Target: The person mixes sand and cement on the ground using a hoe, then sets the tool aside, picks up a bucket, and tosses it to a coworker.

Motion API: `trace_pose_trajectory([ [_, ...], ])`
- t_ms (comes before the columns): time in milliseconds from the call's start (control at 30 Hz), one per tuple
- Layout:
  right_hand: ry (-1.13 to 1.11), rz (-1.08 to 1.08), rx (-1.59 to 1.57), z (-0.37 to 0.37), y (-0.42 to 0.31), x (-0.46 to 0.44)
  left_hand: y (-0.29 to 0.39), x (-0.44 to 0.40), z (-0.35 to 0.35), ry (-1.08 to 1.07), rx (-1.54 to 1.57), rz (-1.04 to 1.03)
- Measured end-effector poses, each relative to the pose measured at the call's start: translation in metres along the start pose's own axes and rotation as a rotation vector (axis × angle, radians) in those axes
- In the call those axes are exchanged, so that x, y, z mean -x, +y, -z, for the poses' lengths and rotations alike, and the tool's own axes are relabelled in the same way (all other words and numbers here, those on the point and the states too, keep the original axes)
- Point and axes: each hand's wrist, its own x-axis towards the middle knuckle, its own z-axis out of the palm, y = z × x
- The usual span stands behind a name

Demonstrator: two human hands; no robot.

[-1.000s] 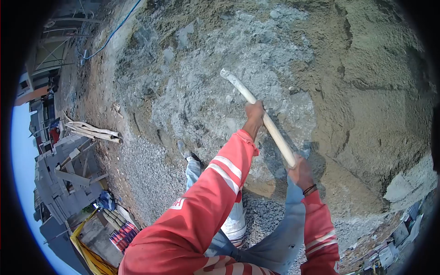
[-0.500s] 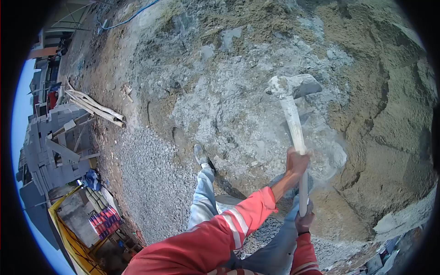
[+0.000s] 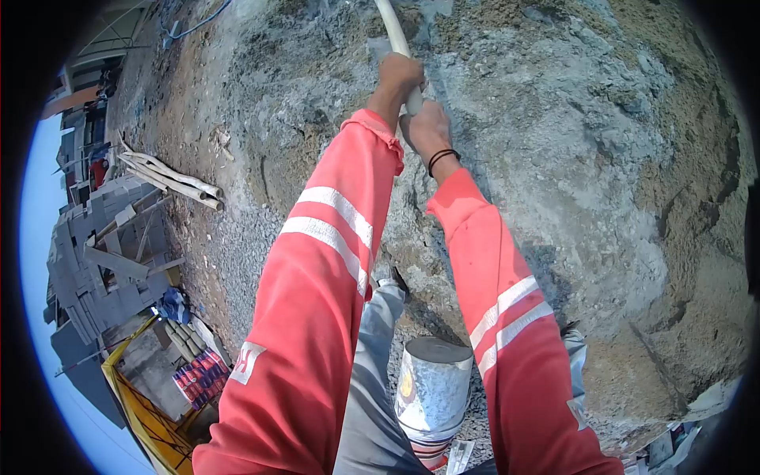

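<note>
Both my hands grip the pale wooden handle of a hoe (image 3: 393, 28), stretched far out in front of me. My left hand (image 3: 401, 73) is closed round the handle further up. Just below it, my right hand (image 3: 428, 125), with a dark band at the wrist, is wrapped round the handle's near end. The hoe's head is outside the top of the view. Under the handle lies a wide spread of grey powdery material (image 3: 546, 142) on the ground.
A bucket (image 3: 434, 388) stands between my legs. Brown sand (image 3: 704, 261) rises at the right. Gravel (image 3: 237, 269) covers the ground at the left, with wooden poles (image 3: 170, 178), stacked grey blocks (image 3: 79, 261) and a yellow frame (image 3: 131, 404) beyond. A blue hose (image 3: 198, 30) lies at upper left.
My hands and the hoe have swung up and left, away from my body. The hoe's head has left the view. My hands are closer together, and the bucket has come into sight.
</note>
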Motion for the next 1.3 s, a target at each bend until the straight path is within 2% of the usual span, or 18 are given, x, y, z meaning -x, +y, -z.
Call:
trace_pose_trajectory([
  [67, -0.051, -0.124, 0.141, 0.001, 0.030, 0.056, -0.003, 0.045, -0.007, -0.055, 0.104, 0.198],
  [133, -0.072, -0.154, 0.128, 0.008, 0.076, 0.125, -0.076, 0.044, -0.049, -0.113, 0.256, 0.209],
  [167, -0.062, -0.122, 0.091, 0.029, 0.076, 0.159, -0.065, 0.079, -0.054, -0.047, 0.502, 0.351],
  [200, -0.084, -0.122, 0.115, 0.041, 0.090, 0.178, -0.059, 0.109, -0.060, -0.021, 0.541, 0.414],
  [300, -0.229, -0.223, 0.194, 0.080, 0.109, 0.238, -0.031, 0.209, -0.043, 0.031, 0.641, 0.463],
  [333, -0.214, -0.158, 0.292, 0.084, 0.136, 0.261, -0.021, 0.238, -0.033, 0.004, 0.849, 0.486],
  [400, -0.201, -0.098, 0.399, 0.094, 0.149, 0.268, -0.009, 0.258, -0.022, 0.013, 0.818, 0.518],
  [467, -0.220, -0.043, 0.467, 0.101, 0.134, 0.254, 0.004, 0.269, -0.005, 0.171, 0.948, 0.420],
  [633, -0.267, -0.023, 0.470, 0.121, 0.066, 0.193, 0.015, 0.209, -0.001, 0.246, 0.946, 0.186],
  [700, -0.308, -0.106, 0.480, 0.142, 0.072, 0.205, -0.007, 0.201, -0.043, 0.212, 0.654, 0.369],
  [733, -0.292, -0.104, 0.478, 0.155, 0.078, 0.217, -0.044, 0.203, -0.080, 0.061, 0.689, 0.404],
  [767, -0.267, -0.165, 0.486, 0.170, 0.084, 0.232, -0.031, 0.222, -0.102, 0.003, 0.630, 0.534],
  [833, -0.187, -0.192, 0.494, 0.205, 0.095, 0.249, -0.052, 0.228, -0.168, 0.026, 0.607, 0.576],
  [900, -0.140, -0.137, 0.481, 0.244, 0.118, 0.291, -0.027, 0.277, -0.186, -0.053, 0.704, 0.537],
  [1000, -0.145, -0.088, 0.379, 0.302, 0.136, 0.352, 0.046, 0.373, -0.201, 0.005, 0.632, 0.514],
  [1100, -0.197, -0.228, 0.418, 0.337, 0.174, 0.405, 0.079, 0.443, -0.207, -0.132, 0.695, 0.577],
  [1233, -0.061, -0.147, 0.591, 0.349, 0.174, 0.394, 0.134, 0.442, -0.185, -0.190, 0.910, 0.558],
  [1300, 0.011, -0.113, 0.571, 0.342, 0.149, 0.344, 0.170, 0.404, -0.155, -0.179, 0.938, 0.369],
])
